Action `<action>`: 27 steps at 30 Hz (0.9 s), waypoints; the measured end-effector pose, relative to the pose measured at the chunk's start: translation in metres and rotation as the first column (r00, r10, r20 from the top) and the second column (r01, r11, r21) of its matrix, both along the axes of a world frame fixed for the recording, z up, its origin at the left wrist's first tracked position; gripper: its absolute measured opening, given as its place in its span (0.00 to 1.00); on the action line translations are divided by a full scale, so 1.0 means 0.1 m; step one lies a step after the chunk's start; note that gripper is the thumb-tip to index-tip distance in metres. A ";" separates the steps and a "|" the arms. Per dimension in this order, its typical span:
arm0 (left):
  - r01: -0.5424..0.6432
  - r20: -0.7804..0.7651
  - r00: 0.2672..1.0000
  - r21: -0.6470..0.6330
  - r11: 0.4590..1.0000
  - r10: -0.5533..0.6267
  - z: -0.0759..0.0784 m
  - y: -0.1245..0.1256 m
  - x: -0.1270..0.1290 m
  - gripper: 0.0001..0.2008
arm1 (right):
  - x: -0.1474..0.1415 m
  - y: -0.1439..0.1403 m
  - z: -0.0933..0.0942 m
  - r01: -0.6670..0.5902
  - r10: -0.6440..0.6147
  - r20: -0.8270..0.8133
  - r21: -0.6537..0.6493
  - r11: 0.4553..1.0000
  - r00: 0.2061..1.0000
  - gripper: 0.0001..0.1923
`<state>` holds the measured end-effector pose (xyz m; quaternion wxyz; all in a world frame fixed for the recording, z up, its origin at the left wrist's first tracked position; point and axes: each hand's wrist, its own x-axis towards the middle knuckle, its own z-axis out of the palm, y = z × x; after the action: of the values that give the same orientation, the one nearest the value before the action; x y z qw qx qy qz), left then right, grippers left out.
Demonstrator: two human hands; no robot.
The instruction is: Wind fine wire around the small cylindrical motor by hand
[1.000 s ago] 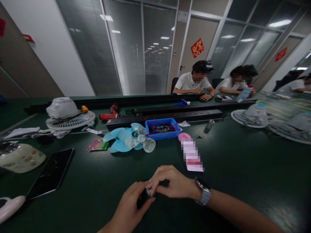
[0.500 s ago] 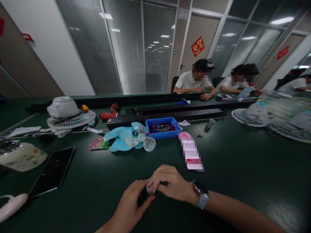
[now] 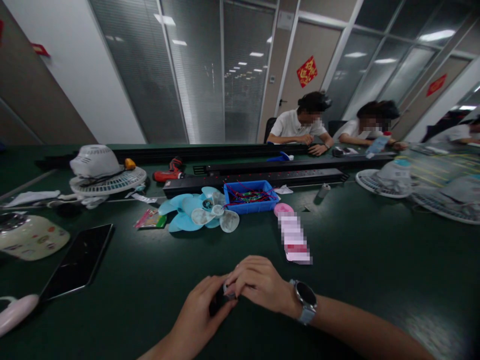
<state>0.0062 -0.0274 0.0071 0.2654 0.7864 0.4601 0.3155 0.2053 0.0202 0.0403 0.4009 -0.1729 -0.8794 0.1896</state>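
- Head view: both hands meet low at the middle of the dark green table (image 3: 375,260), closed together around one small dark part (image 3: 217,302) with a pale, silvery end.
- The left hand (image 3: 198,315) comes up from below, fingers curled around the small dark part from underneath, thumb along its side.
- The right hand (image 3: 258,285) reaches in from the right, fingers bent and pinched down on the pale end; a watch (image 3: 305,300) sits on that wrist.
- The small dark part is mostly hidden by the fingers. Its pale end faces up and to the right, toward the right hand's fingertips; its long axis cannot be told for sure.
- Counted farther along the table: one blue tray (image 3: 250,196) holding red and green wires, one light blue fan blade (image 3: 183,212) with one clear fan blade (image 3: 215,217) lying on it, one pink disc (image 3: 283,209), one red power screwdriver (image 3: 168,174).
- To the left lie one black phone (image 3: 77,262), face up, and one white fan motor housing (image 3: 93,162) resting on one white grille (image 3: 108,182).
- Two long black power strips (image 3: 258,177) run across the table behind the tray.
- Two co-workers (image 3: 300,125) sit at the far side, well apart from the hands.
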 end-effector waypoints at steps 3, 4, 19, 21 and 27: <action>-0.003 -0.005 1.000 0.010 1.000 0.003 0.00 0.00 -0.01 0.10 | -0.01 -0.01 0.01 0.029 -0.029 -0.018 0.001 1.000 0.999 0.09; 0.001 -0.011 1.000 0.011 1.000 -0.001 0.00 0.00 -0.01 0.10 | -0.01 -0.02 0.01 0.037 -0.037 -0.020 -0.001 0.999 0.999 0.09; 0.007 0.027 1.000 0.026 1.000 -0.007 -0.02 0.00 -0.01 0.09 | -0.04 -0.02 0.00 0.034 -0.034 0.010 -0.002 0.999 0.999 0.04; 0.006 0.021 1.000 0.016 1.000 -0.006 -0.01 0.00 -0.01 0.08 | -0.01 0.02 0.03 -0.003 0.005 0.043 -0.029 1.000 0.999 0.04; 0.001 0.009 1.000 0.035 0.999 -0.001 0.04 0.00 0.00 0.07 | 0.07 0.11 0.23 -0.099 0.158 0.173 -0.309 0.946 0.972 0.06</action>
<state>0.0062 -0.0273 0.0108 0.2538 0.7896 0.4529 0.3271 0.2126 0.0311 0.0635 0.2687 -0.1911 -0.8852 0.3281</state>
